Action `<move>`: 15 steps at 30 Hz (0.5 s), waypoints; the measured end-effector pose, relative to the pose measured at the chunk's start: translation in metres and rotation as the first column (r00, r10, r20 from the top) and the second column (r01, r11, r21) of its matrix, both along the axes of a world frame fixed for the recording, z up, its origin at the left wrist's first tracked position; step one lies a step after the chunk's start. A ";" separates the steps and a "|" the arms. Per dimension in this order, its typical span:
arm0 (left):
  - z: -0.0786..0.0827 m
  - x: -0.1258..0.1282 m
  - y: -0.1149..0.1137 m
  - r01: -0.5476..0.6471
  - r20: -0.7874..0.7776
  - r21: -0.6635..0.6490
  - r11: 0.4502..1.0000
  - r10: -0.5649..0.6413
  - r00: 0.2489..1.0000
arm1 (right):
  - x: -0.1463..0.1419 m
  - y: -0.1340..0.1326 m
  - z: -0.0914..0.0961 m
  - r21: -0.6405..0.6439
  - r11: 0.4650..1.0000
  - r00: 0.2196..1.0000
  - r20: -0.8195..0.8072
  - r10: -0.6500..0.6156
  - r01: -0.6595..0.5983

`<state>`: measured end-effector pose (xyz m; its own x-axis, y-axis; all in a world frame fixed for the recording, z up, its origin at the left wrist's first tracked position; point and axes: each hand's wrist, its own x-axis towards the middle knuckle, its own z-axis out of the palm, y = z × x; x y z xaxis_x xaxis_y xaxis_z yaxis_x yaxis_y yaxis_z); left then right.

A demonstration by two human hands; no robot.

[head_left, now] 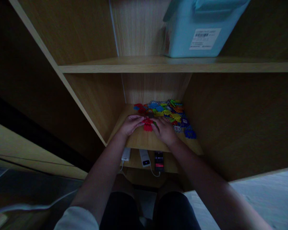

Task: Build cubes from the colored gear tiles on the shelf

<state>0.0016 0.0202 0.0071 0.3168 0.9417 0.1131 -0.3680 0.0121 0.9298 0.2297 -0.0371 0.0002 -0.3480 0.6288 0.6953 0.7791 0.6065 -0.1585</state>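
left hand (131,124) pinches red plastic pieces (148,126), right hand (166,130) at their other side, its grip unclear, multicoloured pieces (166,111) spread beyond, on a wooden shelf (138,140)

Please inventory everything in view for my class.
Cabinet: one, light wood, throughout.
Bin: one, light blue, upper shelf.
Plastic pieces: many, multicoloured, middle shelf.
Red pieces: count unclear, red, between hands.
Block: one, white, lower shelf, left.
Power bank: one, white, lower shelf, centre.
Phone: one, dark, lower shelf, right.
Cables: several, pale, lower shelf and far left.
Floor: one, grey, lower right.
Legs: two, dark shorts, bottom.
Left hand: one, bare, touching red pieces.
Right hand: one, bare, touching red pieces.
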 end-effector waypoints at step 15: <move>-0.001 0.003 -0.002 -0.011 -0.033 0.172 0.985 0.017 0.999 | 0.003 0.005 -0.001 0.019 0.977 0.945 -0.249 0.212 -0.214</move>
<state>0.0049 0.0183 0.0062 0.3103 0.9136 0.2628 -0.3346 -0.1538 0.9297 0.2328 -0.0325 -0.0009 -0.2914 0.5652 0.7718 0.5671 0.7518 -0.3364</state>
